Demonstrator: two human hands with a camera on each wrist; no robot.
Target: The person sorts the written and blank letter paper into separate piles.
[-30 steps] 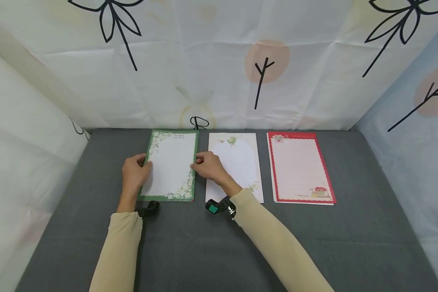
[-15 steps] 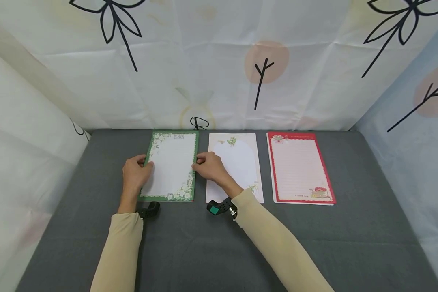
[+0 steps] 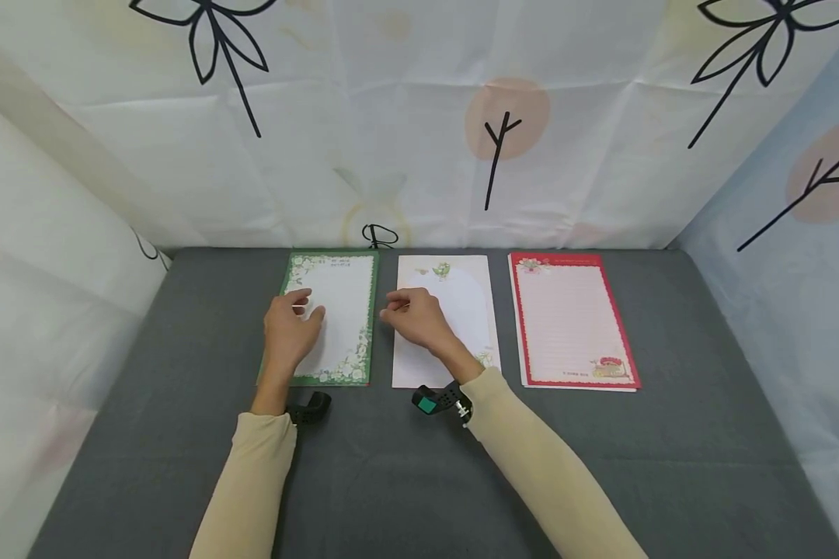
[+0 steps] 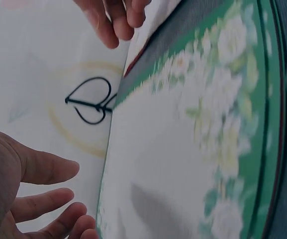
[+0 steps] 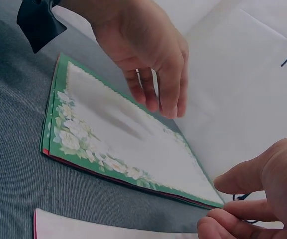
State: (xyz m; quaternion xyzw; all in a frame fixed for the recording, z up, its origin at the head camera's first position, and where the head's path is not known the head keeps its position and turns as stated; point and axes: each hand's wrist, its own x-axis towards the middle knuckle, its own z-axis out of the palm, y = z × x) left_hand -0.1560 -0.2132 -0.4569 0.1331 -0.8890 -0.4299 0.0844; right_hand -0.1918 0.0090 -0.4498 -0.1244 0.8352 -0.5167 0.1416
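A stack of green-bordered writing paper (image 3: 335, 318) with white flowers lies at the left of the row. My left hand (image 3: 290, 330) hovers over its left part, thumb and fingers apart with nothing between them; its shadow falls on the sheet in the right wrist view. My right hand (image 3: 419, 318) is over the left side of the cream floral paper (image 3: 454, 287), just right of the green stack's edge. Its fingers are loosely bent and hold nothing. In the left wrist view, the green stack (image 4: 153, 139) shows layered edges.
Red-bordered lined paper (image 3: 566, 326) lies at the right of the row, with a pale sheet showing beneath it. All sit along the back of the grey cloth-covered table (image 3: 419, 481). A patterned white curtain (image 3: 391, 116) rises behind the table.
My left hand has left the green stack's left edge and moved right over the sheet. My right hand has come off the stack's right edge and shifted slightly right.
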